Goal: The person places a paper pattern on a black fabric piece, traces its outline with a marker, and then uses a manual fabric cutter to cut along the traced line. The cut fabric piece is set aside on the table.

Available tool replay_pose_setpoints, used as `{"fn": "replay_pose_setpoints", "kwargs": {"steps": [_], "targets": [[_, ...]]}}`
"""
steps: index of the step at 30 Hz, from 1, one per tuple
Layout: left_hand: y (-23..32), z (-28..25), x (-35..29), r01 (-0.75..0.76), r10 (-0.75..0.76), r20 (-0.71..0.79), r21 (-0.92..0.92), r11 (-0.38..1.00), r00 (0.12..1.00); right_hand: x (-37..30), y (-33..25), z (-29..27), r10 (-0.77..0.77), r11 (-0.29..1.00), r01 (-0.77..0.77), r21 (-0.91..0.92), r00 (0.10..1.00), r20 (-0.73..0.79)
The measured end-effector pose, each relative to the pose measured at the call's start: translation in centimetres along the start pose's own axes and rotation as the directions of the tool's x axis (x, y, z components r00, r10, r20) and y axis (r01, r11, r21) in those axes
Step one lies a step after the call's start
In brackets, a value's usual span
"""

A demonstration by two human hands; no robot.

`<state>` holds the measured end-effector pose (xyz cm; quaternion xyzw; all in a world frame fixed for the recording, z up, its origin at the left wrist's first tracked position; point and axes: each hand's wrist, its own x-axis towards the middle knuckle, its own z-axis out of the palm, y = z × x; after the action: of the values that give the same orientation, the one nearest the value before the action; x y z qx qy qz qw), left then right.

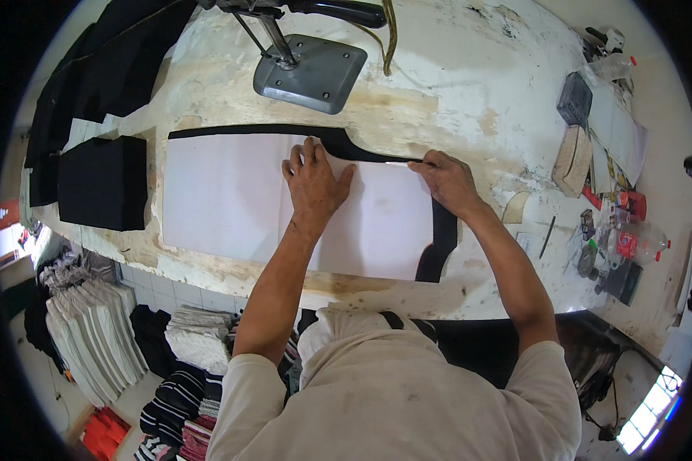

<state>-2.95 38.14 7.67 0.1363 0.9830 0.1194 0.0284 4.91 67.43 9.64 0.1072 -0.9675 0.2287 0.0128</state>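
Note:
A white paper pattern [223,192] lies flat over a stack of black fabric [446,230], whose edges show along the top and right side. My left hand [314,180] presses on the paper near its upper edge, fingers spread, with nothing held. At the paper's upper right, my right hand [447,180] pinches a thin white marking stick [397,163], perhaps chalk or a pencil. Its tip is at the curved edge between paper and black fabric. Any mark there is too small to make out.
Beyond the pattern stands a cutting machine on a grey base plate [311,73]. Black folded fabric [102,183] sits at the left. Plastic bottles [642,242], a beige block [572,161] and a dark rod [547,237] lie at the right. Folded garments [92,330] are stacked below the table's edge.

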Motion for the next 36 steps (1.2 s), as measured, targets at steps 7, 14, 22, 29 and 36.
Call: {"fn": "replay_pose_setpoints", "kwargs": {"steps": [7,14,22,29,36], "targets": [[0.6,1.0,-1.7,-0.04,0.022,-0.274,-0.061,0.997,0.962,1.5,-2.6,0.9,0.107,0.945,-0.06,0.321,0.986,-0.132],[-0.3,0.6,-3.1,-0.098,0.057,-0.252,-0.156,0.983,0.966,4.8,-7.7,7.1,0.042,0.947,0.027,0.321,0.978,-0.206],[-0.2,1.5,-3.9,-0.162,0.125,-0.277,-0.115,0.98,0.953,4.0,-6.5,6.5,-0.023,0.991,0.034,0.13,0.996,-0.085],[4.6,1.6,-3.5,0.13,-0.134,-0.132,-0.04,0.991,0.982,2.3,-2.4,3.3,-0.009,0.998,0.006,0.06,0.999,0.047],[8.6,1.6,-2.9,0.301,-0.301,-0.029,-0.008,0.954,0.953,0.6,1.3,1.0,-0.08,0.997,0.08,-0.002,0.997,-0.008]]}}
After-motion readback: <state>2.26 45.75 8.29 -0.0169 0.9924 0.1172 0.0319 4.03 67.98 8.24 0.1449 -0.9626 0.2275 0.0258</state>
